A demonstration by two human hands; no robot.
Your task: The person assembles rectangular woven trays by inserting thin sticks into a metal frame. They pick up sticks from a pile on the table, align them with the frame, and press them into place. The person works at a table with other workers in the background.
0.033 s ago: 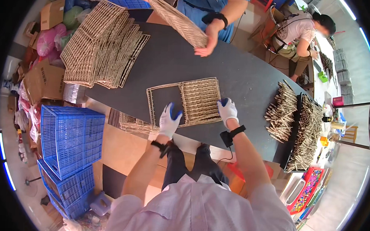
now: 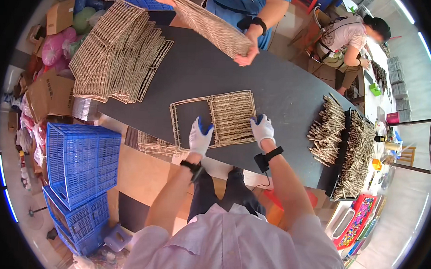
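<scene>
On the dark table in front of me lies a rectangular wire frame (image 2: 191,101). Its right half carries a woven panel of twisted brown strands (image 2: 232,117); through the left half the tabletop shows. My left hand (image 2: 200,138), in a white glove with a blue palm, reaches over the frame's near edge beside the middle bar, thumb and fingers apart. At the frame's right edge, my right hand (image 2: 263,130), gloved alike, has thumb and fingers on either side of the rim and holds it.
Woven frames lie stacked (image 2: 116,55) at far left. Bundled twisted strands (image 2: 328,129) lie at right, beside a black tray (image 2: 340,167) of more. Across the table, a co-worker's hands (image 2: 248,55) hold a woven panel (image 2: 212,27). Blue crates (image 2: 84,163) stand on the floor at left.
My left hand has shifted slightly right and up, toward the middle bar. My right hand has moved a little left. Across the table, the co-worker's panel has moved to the right.
</scene>
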